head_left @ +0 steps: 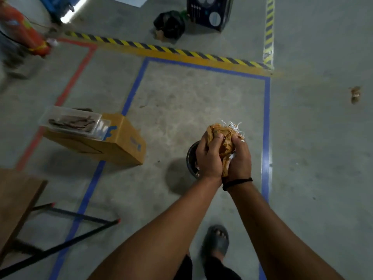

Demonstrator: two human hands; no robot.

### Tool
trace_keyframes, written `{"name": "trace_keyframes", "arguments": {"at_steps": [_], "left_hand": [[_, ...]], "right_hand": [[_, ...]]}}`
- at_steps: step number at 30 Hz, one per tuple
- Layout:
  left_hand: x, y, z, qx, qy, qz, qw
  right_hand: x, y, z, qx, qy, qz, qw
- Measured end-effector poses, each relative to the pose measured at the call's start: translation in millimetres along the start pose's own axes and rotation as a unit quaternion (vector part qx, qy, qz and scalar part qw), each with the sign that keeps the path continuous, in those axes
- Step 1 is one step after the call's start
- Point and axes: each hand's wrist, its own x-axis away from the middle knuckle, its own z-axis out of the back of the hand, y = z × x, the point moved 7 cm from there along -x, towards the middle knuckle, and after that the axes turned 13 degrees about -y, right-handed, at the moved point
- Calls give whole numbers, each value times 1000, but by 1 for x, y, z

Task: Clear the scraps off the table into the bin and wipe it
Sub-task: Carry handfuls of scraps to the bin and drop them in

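Cupping a wad of scraps (224,138) between them, the left hand (210,158) and right hand (240,158) press together above a dark round bin (191,158) that stands on the concrete floor (181,98). Both sets of fingers curl closed around the wad, which is crumpled brown tape with white paper shreds sticking out at the top. The bin sits under the hands, mostly hidden by the left one; only its left rim and wall show. A black band (238,181) circles the right wrist. The table (18,197) shows only as a brown corner at the lower left, with its dark legs splayed beneath; what lies on its top is out of view. Left of the bin, well apart, a cardboard box (121,144) lies on the floor with a clear tray (70,122) on top of it. A small brown scrap (355,94) lies alone on the floor far to the right. One sandalled foot (217,241) shows at the bottom edge.
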Motion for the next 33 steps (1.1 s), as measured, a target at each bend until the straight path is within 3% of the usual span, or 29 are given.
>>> {"name": "trace_keyframes", "arguments": {"at_steps": [7, 12, 18, 21, 24, 27, 29, 31, 33], "left_hand": [[-118, -165, 50, -70, 49, 57, 995], [-185, -289, 97, -80, 22, 142, 986], [-230, -385, 159, -117, 21, 209, 971], [-238, -400, 176, -130, 23, 236, 963], [-238, -398, 179, -144, 29, 260, 954], [-238, -403, 182, -117, 33, 294, 948], [-236, -394, 171, -47, 14, 322, 946], [-233, -379, 153, 19, 0, 328, 945], [-230, -367, 146, 48, 10, 317, 947]], "right_hand": [[-140, 123, 97, 59, 38, -53, 996], [-228, 240, 177, 111, 77, -123, 983], [-300, 340, 217, 280, 4, -191, 941], [-316, 348, 223, 335, 41, -185, 923], [-312, 315, 213, 418, 51, -76, 904], [-290, 280, 182, 525, -8, 68, 849], [-275, 278, 158, 548, -88, 129, 822], [-258, 296, 133, 490, -217, 107, 837], [-251, 320, 122, 450, -296, 22, 842]]}}
